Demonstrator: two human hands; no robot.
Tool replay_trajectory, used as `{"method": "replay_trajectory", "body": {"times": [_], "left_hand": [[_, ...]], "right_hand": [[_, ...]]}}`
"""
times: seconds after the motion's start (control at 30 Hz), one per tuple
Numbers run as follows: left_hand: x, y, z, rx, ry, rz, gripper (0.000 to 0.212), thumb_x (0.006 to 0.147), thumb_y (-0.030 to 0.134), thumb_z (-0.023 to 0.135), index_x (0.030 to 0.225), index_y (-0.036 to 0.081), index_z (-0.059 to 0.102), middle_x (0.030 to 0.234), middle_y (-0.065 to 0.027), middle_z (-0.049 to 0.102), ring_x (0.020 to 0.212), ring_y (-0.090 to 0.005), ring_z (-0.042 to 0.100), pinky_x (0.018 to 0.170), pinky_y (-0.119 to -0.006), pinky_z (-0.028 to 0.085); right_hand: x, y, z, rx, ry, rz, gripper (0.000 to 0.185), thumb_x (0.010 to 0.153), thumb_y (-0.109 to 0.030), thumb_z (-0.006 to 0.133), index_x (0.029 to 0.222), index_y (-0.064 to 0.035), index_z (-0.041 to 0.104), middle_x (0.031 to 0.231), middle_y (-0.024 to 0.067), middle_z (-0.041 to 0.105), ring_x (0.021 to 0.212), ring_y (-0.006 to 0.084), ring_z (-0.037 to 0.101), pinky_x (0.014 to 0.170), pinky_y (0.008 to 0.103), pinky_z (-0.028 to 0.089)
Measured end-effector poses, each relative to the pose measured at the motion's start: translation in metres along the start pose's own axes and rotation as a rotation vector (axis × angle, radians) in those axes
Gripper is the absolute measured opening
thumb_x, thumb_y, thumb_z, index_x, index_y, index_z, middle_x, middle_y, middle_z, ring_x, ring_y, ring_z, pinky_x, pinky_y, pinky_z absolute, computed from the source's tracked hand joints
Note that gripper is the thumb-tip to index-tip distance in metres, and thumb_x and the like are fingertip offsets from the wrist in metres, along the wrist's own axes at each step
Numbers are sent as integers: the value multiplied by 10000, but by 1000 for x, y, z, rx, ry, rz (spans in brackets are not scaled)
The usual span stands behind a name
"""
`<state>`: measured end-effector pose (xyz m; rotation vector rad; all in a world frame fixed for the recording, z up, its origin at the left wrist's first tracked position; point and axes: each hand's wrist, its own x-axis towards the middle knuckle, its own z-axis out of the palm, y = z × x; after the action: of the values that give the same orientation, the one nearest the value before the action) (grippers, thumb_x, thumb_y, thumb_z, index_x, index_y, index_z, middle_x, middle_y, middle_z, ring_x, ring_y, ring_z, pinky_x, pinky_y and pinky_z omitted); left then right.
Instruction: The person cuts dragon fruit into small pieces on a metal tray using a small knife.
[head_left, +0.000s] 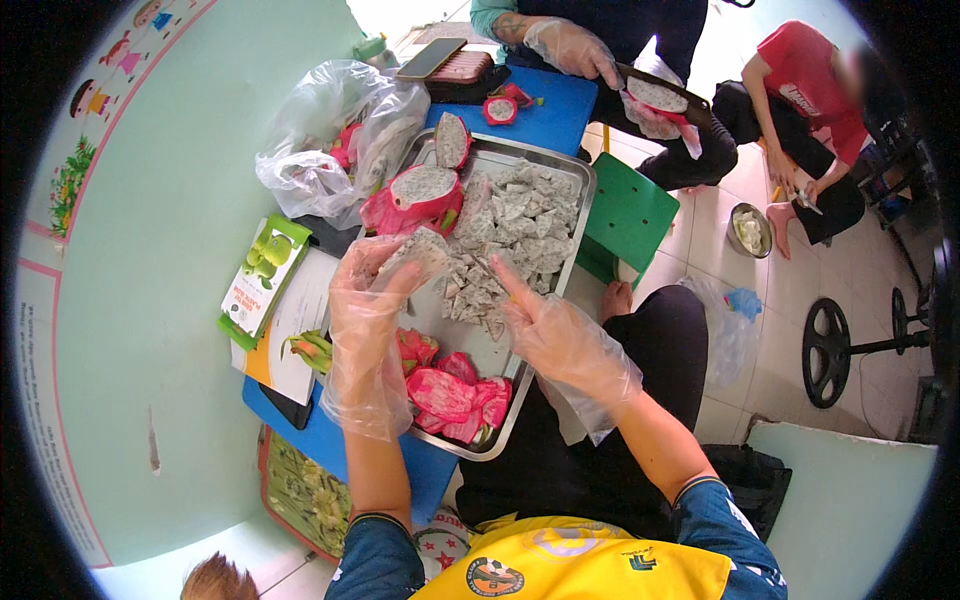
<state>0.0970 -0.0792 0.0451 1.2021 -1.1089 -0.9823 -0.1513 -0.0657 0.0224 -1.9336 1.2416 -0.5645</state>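
Note:
My left hand (375, 292), in a clear plastic glove, holds a peeled piece of white dragon fruit (421, 253) over the metal tray (495, 448). In my gloved right hand (551, 334) is a knife (486, 271), its blade angled toward that piece. Cut dragon fruit chunks (521, 217) are heaped at the tray's far right. Beyond my left hand, a halved dragon fruit (425, 187) with pink skin lies face up, and a cut wedge (452, 140) rests by the far rim. Pink peels (450, 395) are piled at the near end.
A plastic bag (337, 135) with dragon fruit and a plastic-glove pack (266, 277) lie to the left. Across the blue table (555, 101), a co-worker's gloved hands (574, 49) hold a large knife and a dragon fruit half. A green stool (626, 210) stands right; another person sits beyond.

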Motion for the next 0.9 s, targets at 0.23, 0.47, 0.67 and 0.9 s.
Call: {"method": "replay_trajectory", "body": {"times": [0.23,0.47,0.67,0.9], "left_hand": [[-2,3,1,-14,22,-35,359,845,12,849,1170,8,697,1113,-55,716,1038,-150,680,937,-312,567],[1,-6,-3,23,-15,42,331,866,4,832,1146,58,665,1166,-64,691,1080,-220,709,952,-436,618],[-8,3,14,-255,-58,-102,392,880,77,848,1206,51,632,1167,-86,718,1032,-244,738,927,-449,621],[-6,-5,9,-376,-44,-212,438,931,149,815,1281,24,583,1145,-156,751,989,-272,761,855,-396,661]], "right_hand": [[2,15,11,194,-29,33,570,1051,-193,513,1602,-127,379,778,342,618,740,518,647,680,589,465],[-3,19,16,171,235,-159,522,1032,-207,577,1523,-60,478,729,261,633,679,476,635,630,576,466],[-6,3,18,-239,489,-411,576,958,-192,706,1501,-93,542,677,136,625,586,362,599,559,506,455],[-7,3,20,-272,531,-476,623,950,-228,728,1526,-91,534,648,82,615,540,300,551,539,459,425]]}}
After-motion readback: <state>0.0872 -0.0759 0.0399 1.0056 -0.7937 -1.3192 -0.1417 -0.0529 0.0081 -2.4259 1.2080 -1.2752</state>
